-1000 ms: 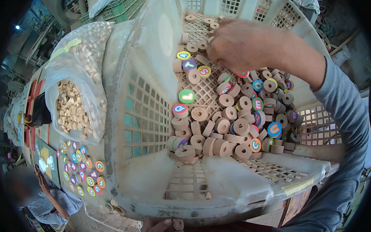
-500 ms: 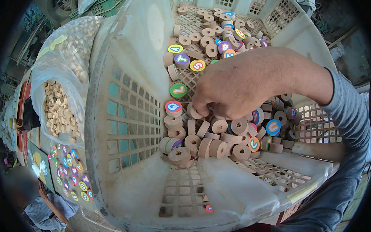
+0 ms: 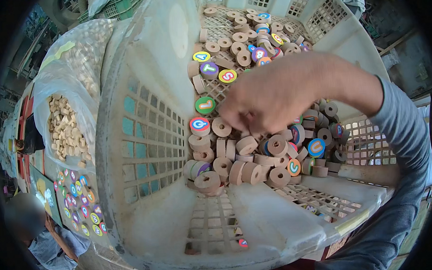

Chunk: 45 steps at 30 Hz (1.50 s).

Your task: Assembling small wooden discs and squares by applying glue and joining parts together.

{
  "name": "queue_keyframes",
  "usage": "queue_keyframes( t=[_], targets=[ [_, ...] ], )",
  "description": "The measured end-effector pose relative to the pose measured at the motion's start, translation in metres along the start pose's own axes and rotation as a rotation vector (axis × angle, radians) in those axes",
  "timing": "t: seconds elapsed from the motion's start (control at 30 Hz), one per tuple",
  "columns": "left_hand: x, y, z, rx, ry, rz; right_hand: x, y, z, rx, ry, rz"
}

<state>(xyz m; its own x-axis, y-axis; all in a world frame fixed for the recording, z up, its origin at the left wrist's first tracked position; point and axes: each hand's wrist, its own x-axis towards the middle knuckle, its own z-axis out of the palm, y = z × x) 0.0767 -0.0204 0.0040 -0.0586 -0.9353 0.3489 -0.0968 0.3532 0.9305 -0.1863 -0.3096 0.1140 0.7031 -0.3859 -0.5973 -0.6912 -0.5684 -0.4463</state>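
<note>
A large white plastic crate (image 3: 144, 137) holds a heap of round wooden discs (image 3: 236, 167) with centre holes, many with coloured letter stickers (image 3: 199, 124). More discs (image 3: 243, 36) lie at the crate's far end. My right hand (image 3: 276, 97) reaches in from the right in a grey sleeve. Its fingers are bunched and pointing down onto the near heap, touching plain discs beside a green-stickered disc (image 3: 205, 105). The fingers hide whether a disc is pinched between them. My left hand is out of view.
To the left of the crate, a clear plastic bag (image 3: 66, 126) holds small wooden pieces. Below it lies a spread of round coloured stickers (image 3: 80, 206). Another person (image 3: 33, 227) is at the lower left. A green crate (image 3: 121, 7) stands at the top.
My right hand has moved from the crate's far end toward me and down onto the near heap of discs. The far discs it covered are now exposed.
</note>
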Motion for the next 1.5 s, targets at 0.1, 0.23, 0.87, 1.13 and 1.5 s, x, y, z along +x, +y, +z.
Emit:
queue_keyframes(
  t=[0.1,0.23,0.87,1.13,1.5],
  targets=[
    [0.001,0.001,-0.003,-0.011,0.002,-0.019,0.006,0.010,-0.021,0.107,0.030,0.067],
    [0.002,0.027,-0.007,0.019,-0.041,-0.118,-0.013,0.005,-0.027,0.213,0.088,0.071],
    [0.016,0.005,0.005,0.234,0.107,0.240,-0.055,-0.002,-0.023,1.497,0.143,-0.367],
    [0.012,0.008,0.004,0.154,0.087,0.318,-0.141,-0.059,0.016,1.467,0.592,-0.314],
    [0.016,-0.005,0.017,-0.150,0.127,0.093,-0.252,-0.146,0.145,0.754,1.050,0.147]
  ],
)
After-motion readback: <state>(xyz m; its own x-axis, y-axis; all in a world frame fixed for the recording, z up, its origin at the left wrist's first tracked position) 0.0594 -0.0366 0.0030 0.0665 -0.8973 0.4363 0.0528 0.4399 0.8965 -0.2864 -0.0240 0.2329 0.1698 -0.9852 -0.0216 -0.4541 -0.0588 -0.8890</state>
